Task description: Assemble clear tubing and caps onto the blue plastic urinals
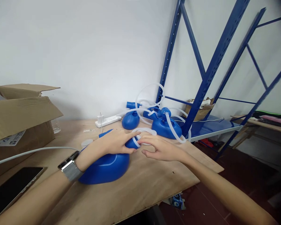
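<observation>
Through the head view I have my left hand [115, 142] closed over a blue cap [130, 143], thumb on the near side and forefinger reaching across the far side, a pinch that I judge steadies it. The blue plastic bottle [107, 168] lies on the plywood tabletop [154, 187], below and just beside that hand, partly hidden by my forearm, so I cannot tell whether cap and bottle are joined. My right hand [160, 148] comes in from the other side, fingertips against the whitish ring [136, 142] at the cap's edge; its thumb stands apart, loosely spread and gripping nothing, which suits feeling or guiding the ring more than clamping it. A translucent tube [146, 130] arches just beyond my fingers. Toward the wall, a small-looking rounded blue bottle [130, 121] and a handled blue bottle [166, 129] sit among looping hoses, seemingly set back to leave me elbow room. The white power strip [111, 120] lies by the wall, probably for the same reason, while the phone [11, 192] and cardboard box [23, 109] occupy my left side, away from both hands.
</observation>
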### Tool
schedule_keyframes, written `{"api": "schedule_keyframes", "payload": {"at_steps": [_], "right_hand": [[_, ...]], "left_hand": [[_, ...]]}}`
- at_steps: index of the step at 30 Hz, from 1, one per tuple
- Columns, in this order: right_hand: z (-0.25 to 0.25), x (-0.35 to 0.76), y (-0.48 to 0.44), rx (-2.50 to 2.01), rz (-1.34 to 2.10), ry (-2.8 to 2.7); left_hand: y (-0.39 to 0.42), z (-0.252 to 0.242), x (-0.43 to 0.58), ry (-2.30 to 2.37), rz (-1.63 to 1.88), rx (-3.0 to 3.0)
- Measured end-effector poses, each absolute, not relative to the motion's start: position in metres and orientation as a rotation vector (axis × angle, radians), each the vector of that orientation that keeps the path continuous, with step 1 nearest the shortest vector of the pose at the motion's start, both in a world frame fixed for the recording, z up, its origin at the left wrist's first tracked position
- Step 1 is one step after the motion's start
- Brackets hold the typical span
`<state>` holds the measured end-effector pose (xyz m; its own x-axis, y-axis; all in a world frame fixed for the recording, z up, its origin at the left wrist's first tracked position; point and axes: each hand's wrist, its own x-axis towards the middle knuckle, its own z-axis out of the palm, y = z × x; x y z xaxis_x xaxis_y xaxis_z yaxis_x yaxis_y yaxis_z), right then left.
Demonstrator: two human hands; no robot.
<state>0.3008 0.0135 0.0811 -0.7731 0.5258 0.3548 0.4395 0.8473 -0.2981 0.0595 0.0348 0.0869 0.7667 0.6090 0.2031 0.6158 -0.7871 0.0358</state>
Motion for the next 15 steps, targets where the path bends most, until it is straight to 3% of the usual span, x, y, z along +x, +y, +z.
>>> {"api": "schedule_keyframes", "payload": {"at_steps": [7, 15], "right_hand": [[0.090, 0.287, -0.010, -0.807, 0.329, -2.512], [0.096, 0.277, -0.035, -0.925, 0.453, -2.331]], "left_hand": [[-0.005, 0.068, 0.072, -1.200, -0.421, -2.927], [0.002, 0.056, 0.069, -1.029, -0.637, -2.977]]}}
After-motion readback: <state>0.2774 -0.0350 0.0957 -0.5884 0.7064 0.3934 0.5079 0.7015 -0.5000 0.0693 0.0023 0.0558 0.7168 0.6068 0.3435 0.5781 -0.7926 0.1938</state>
